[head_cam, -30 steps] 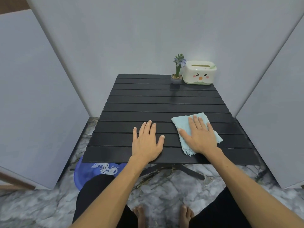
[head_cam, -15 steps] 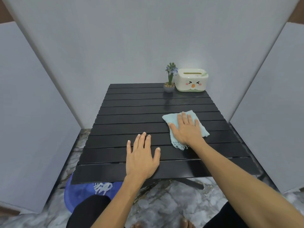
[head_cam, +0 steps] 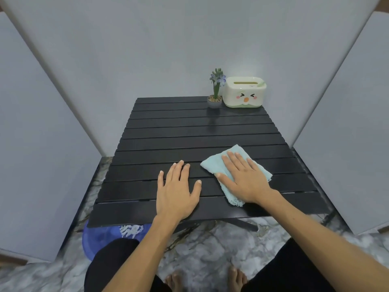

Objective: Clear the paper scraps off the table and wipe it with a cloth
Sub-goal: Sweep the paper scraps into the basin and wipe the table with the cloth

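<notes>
Right hand (head_cam: 245,178) lies flat, fingers spread, pressing the cloth (head_cam: 212,164) onto the table (head_cam: 189,131) at lower right; left hand (head_cam: 177,189) rests open beside it, apparently touching the slats.

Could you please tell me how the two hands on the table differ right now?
The right hand presses flat on the light blue cloth; the left hand rests on the bare black table. The right hand lies farther from the person than the left. Both are open, palms down.
</notes>
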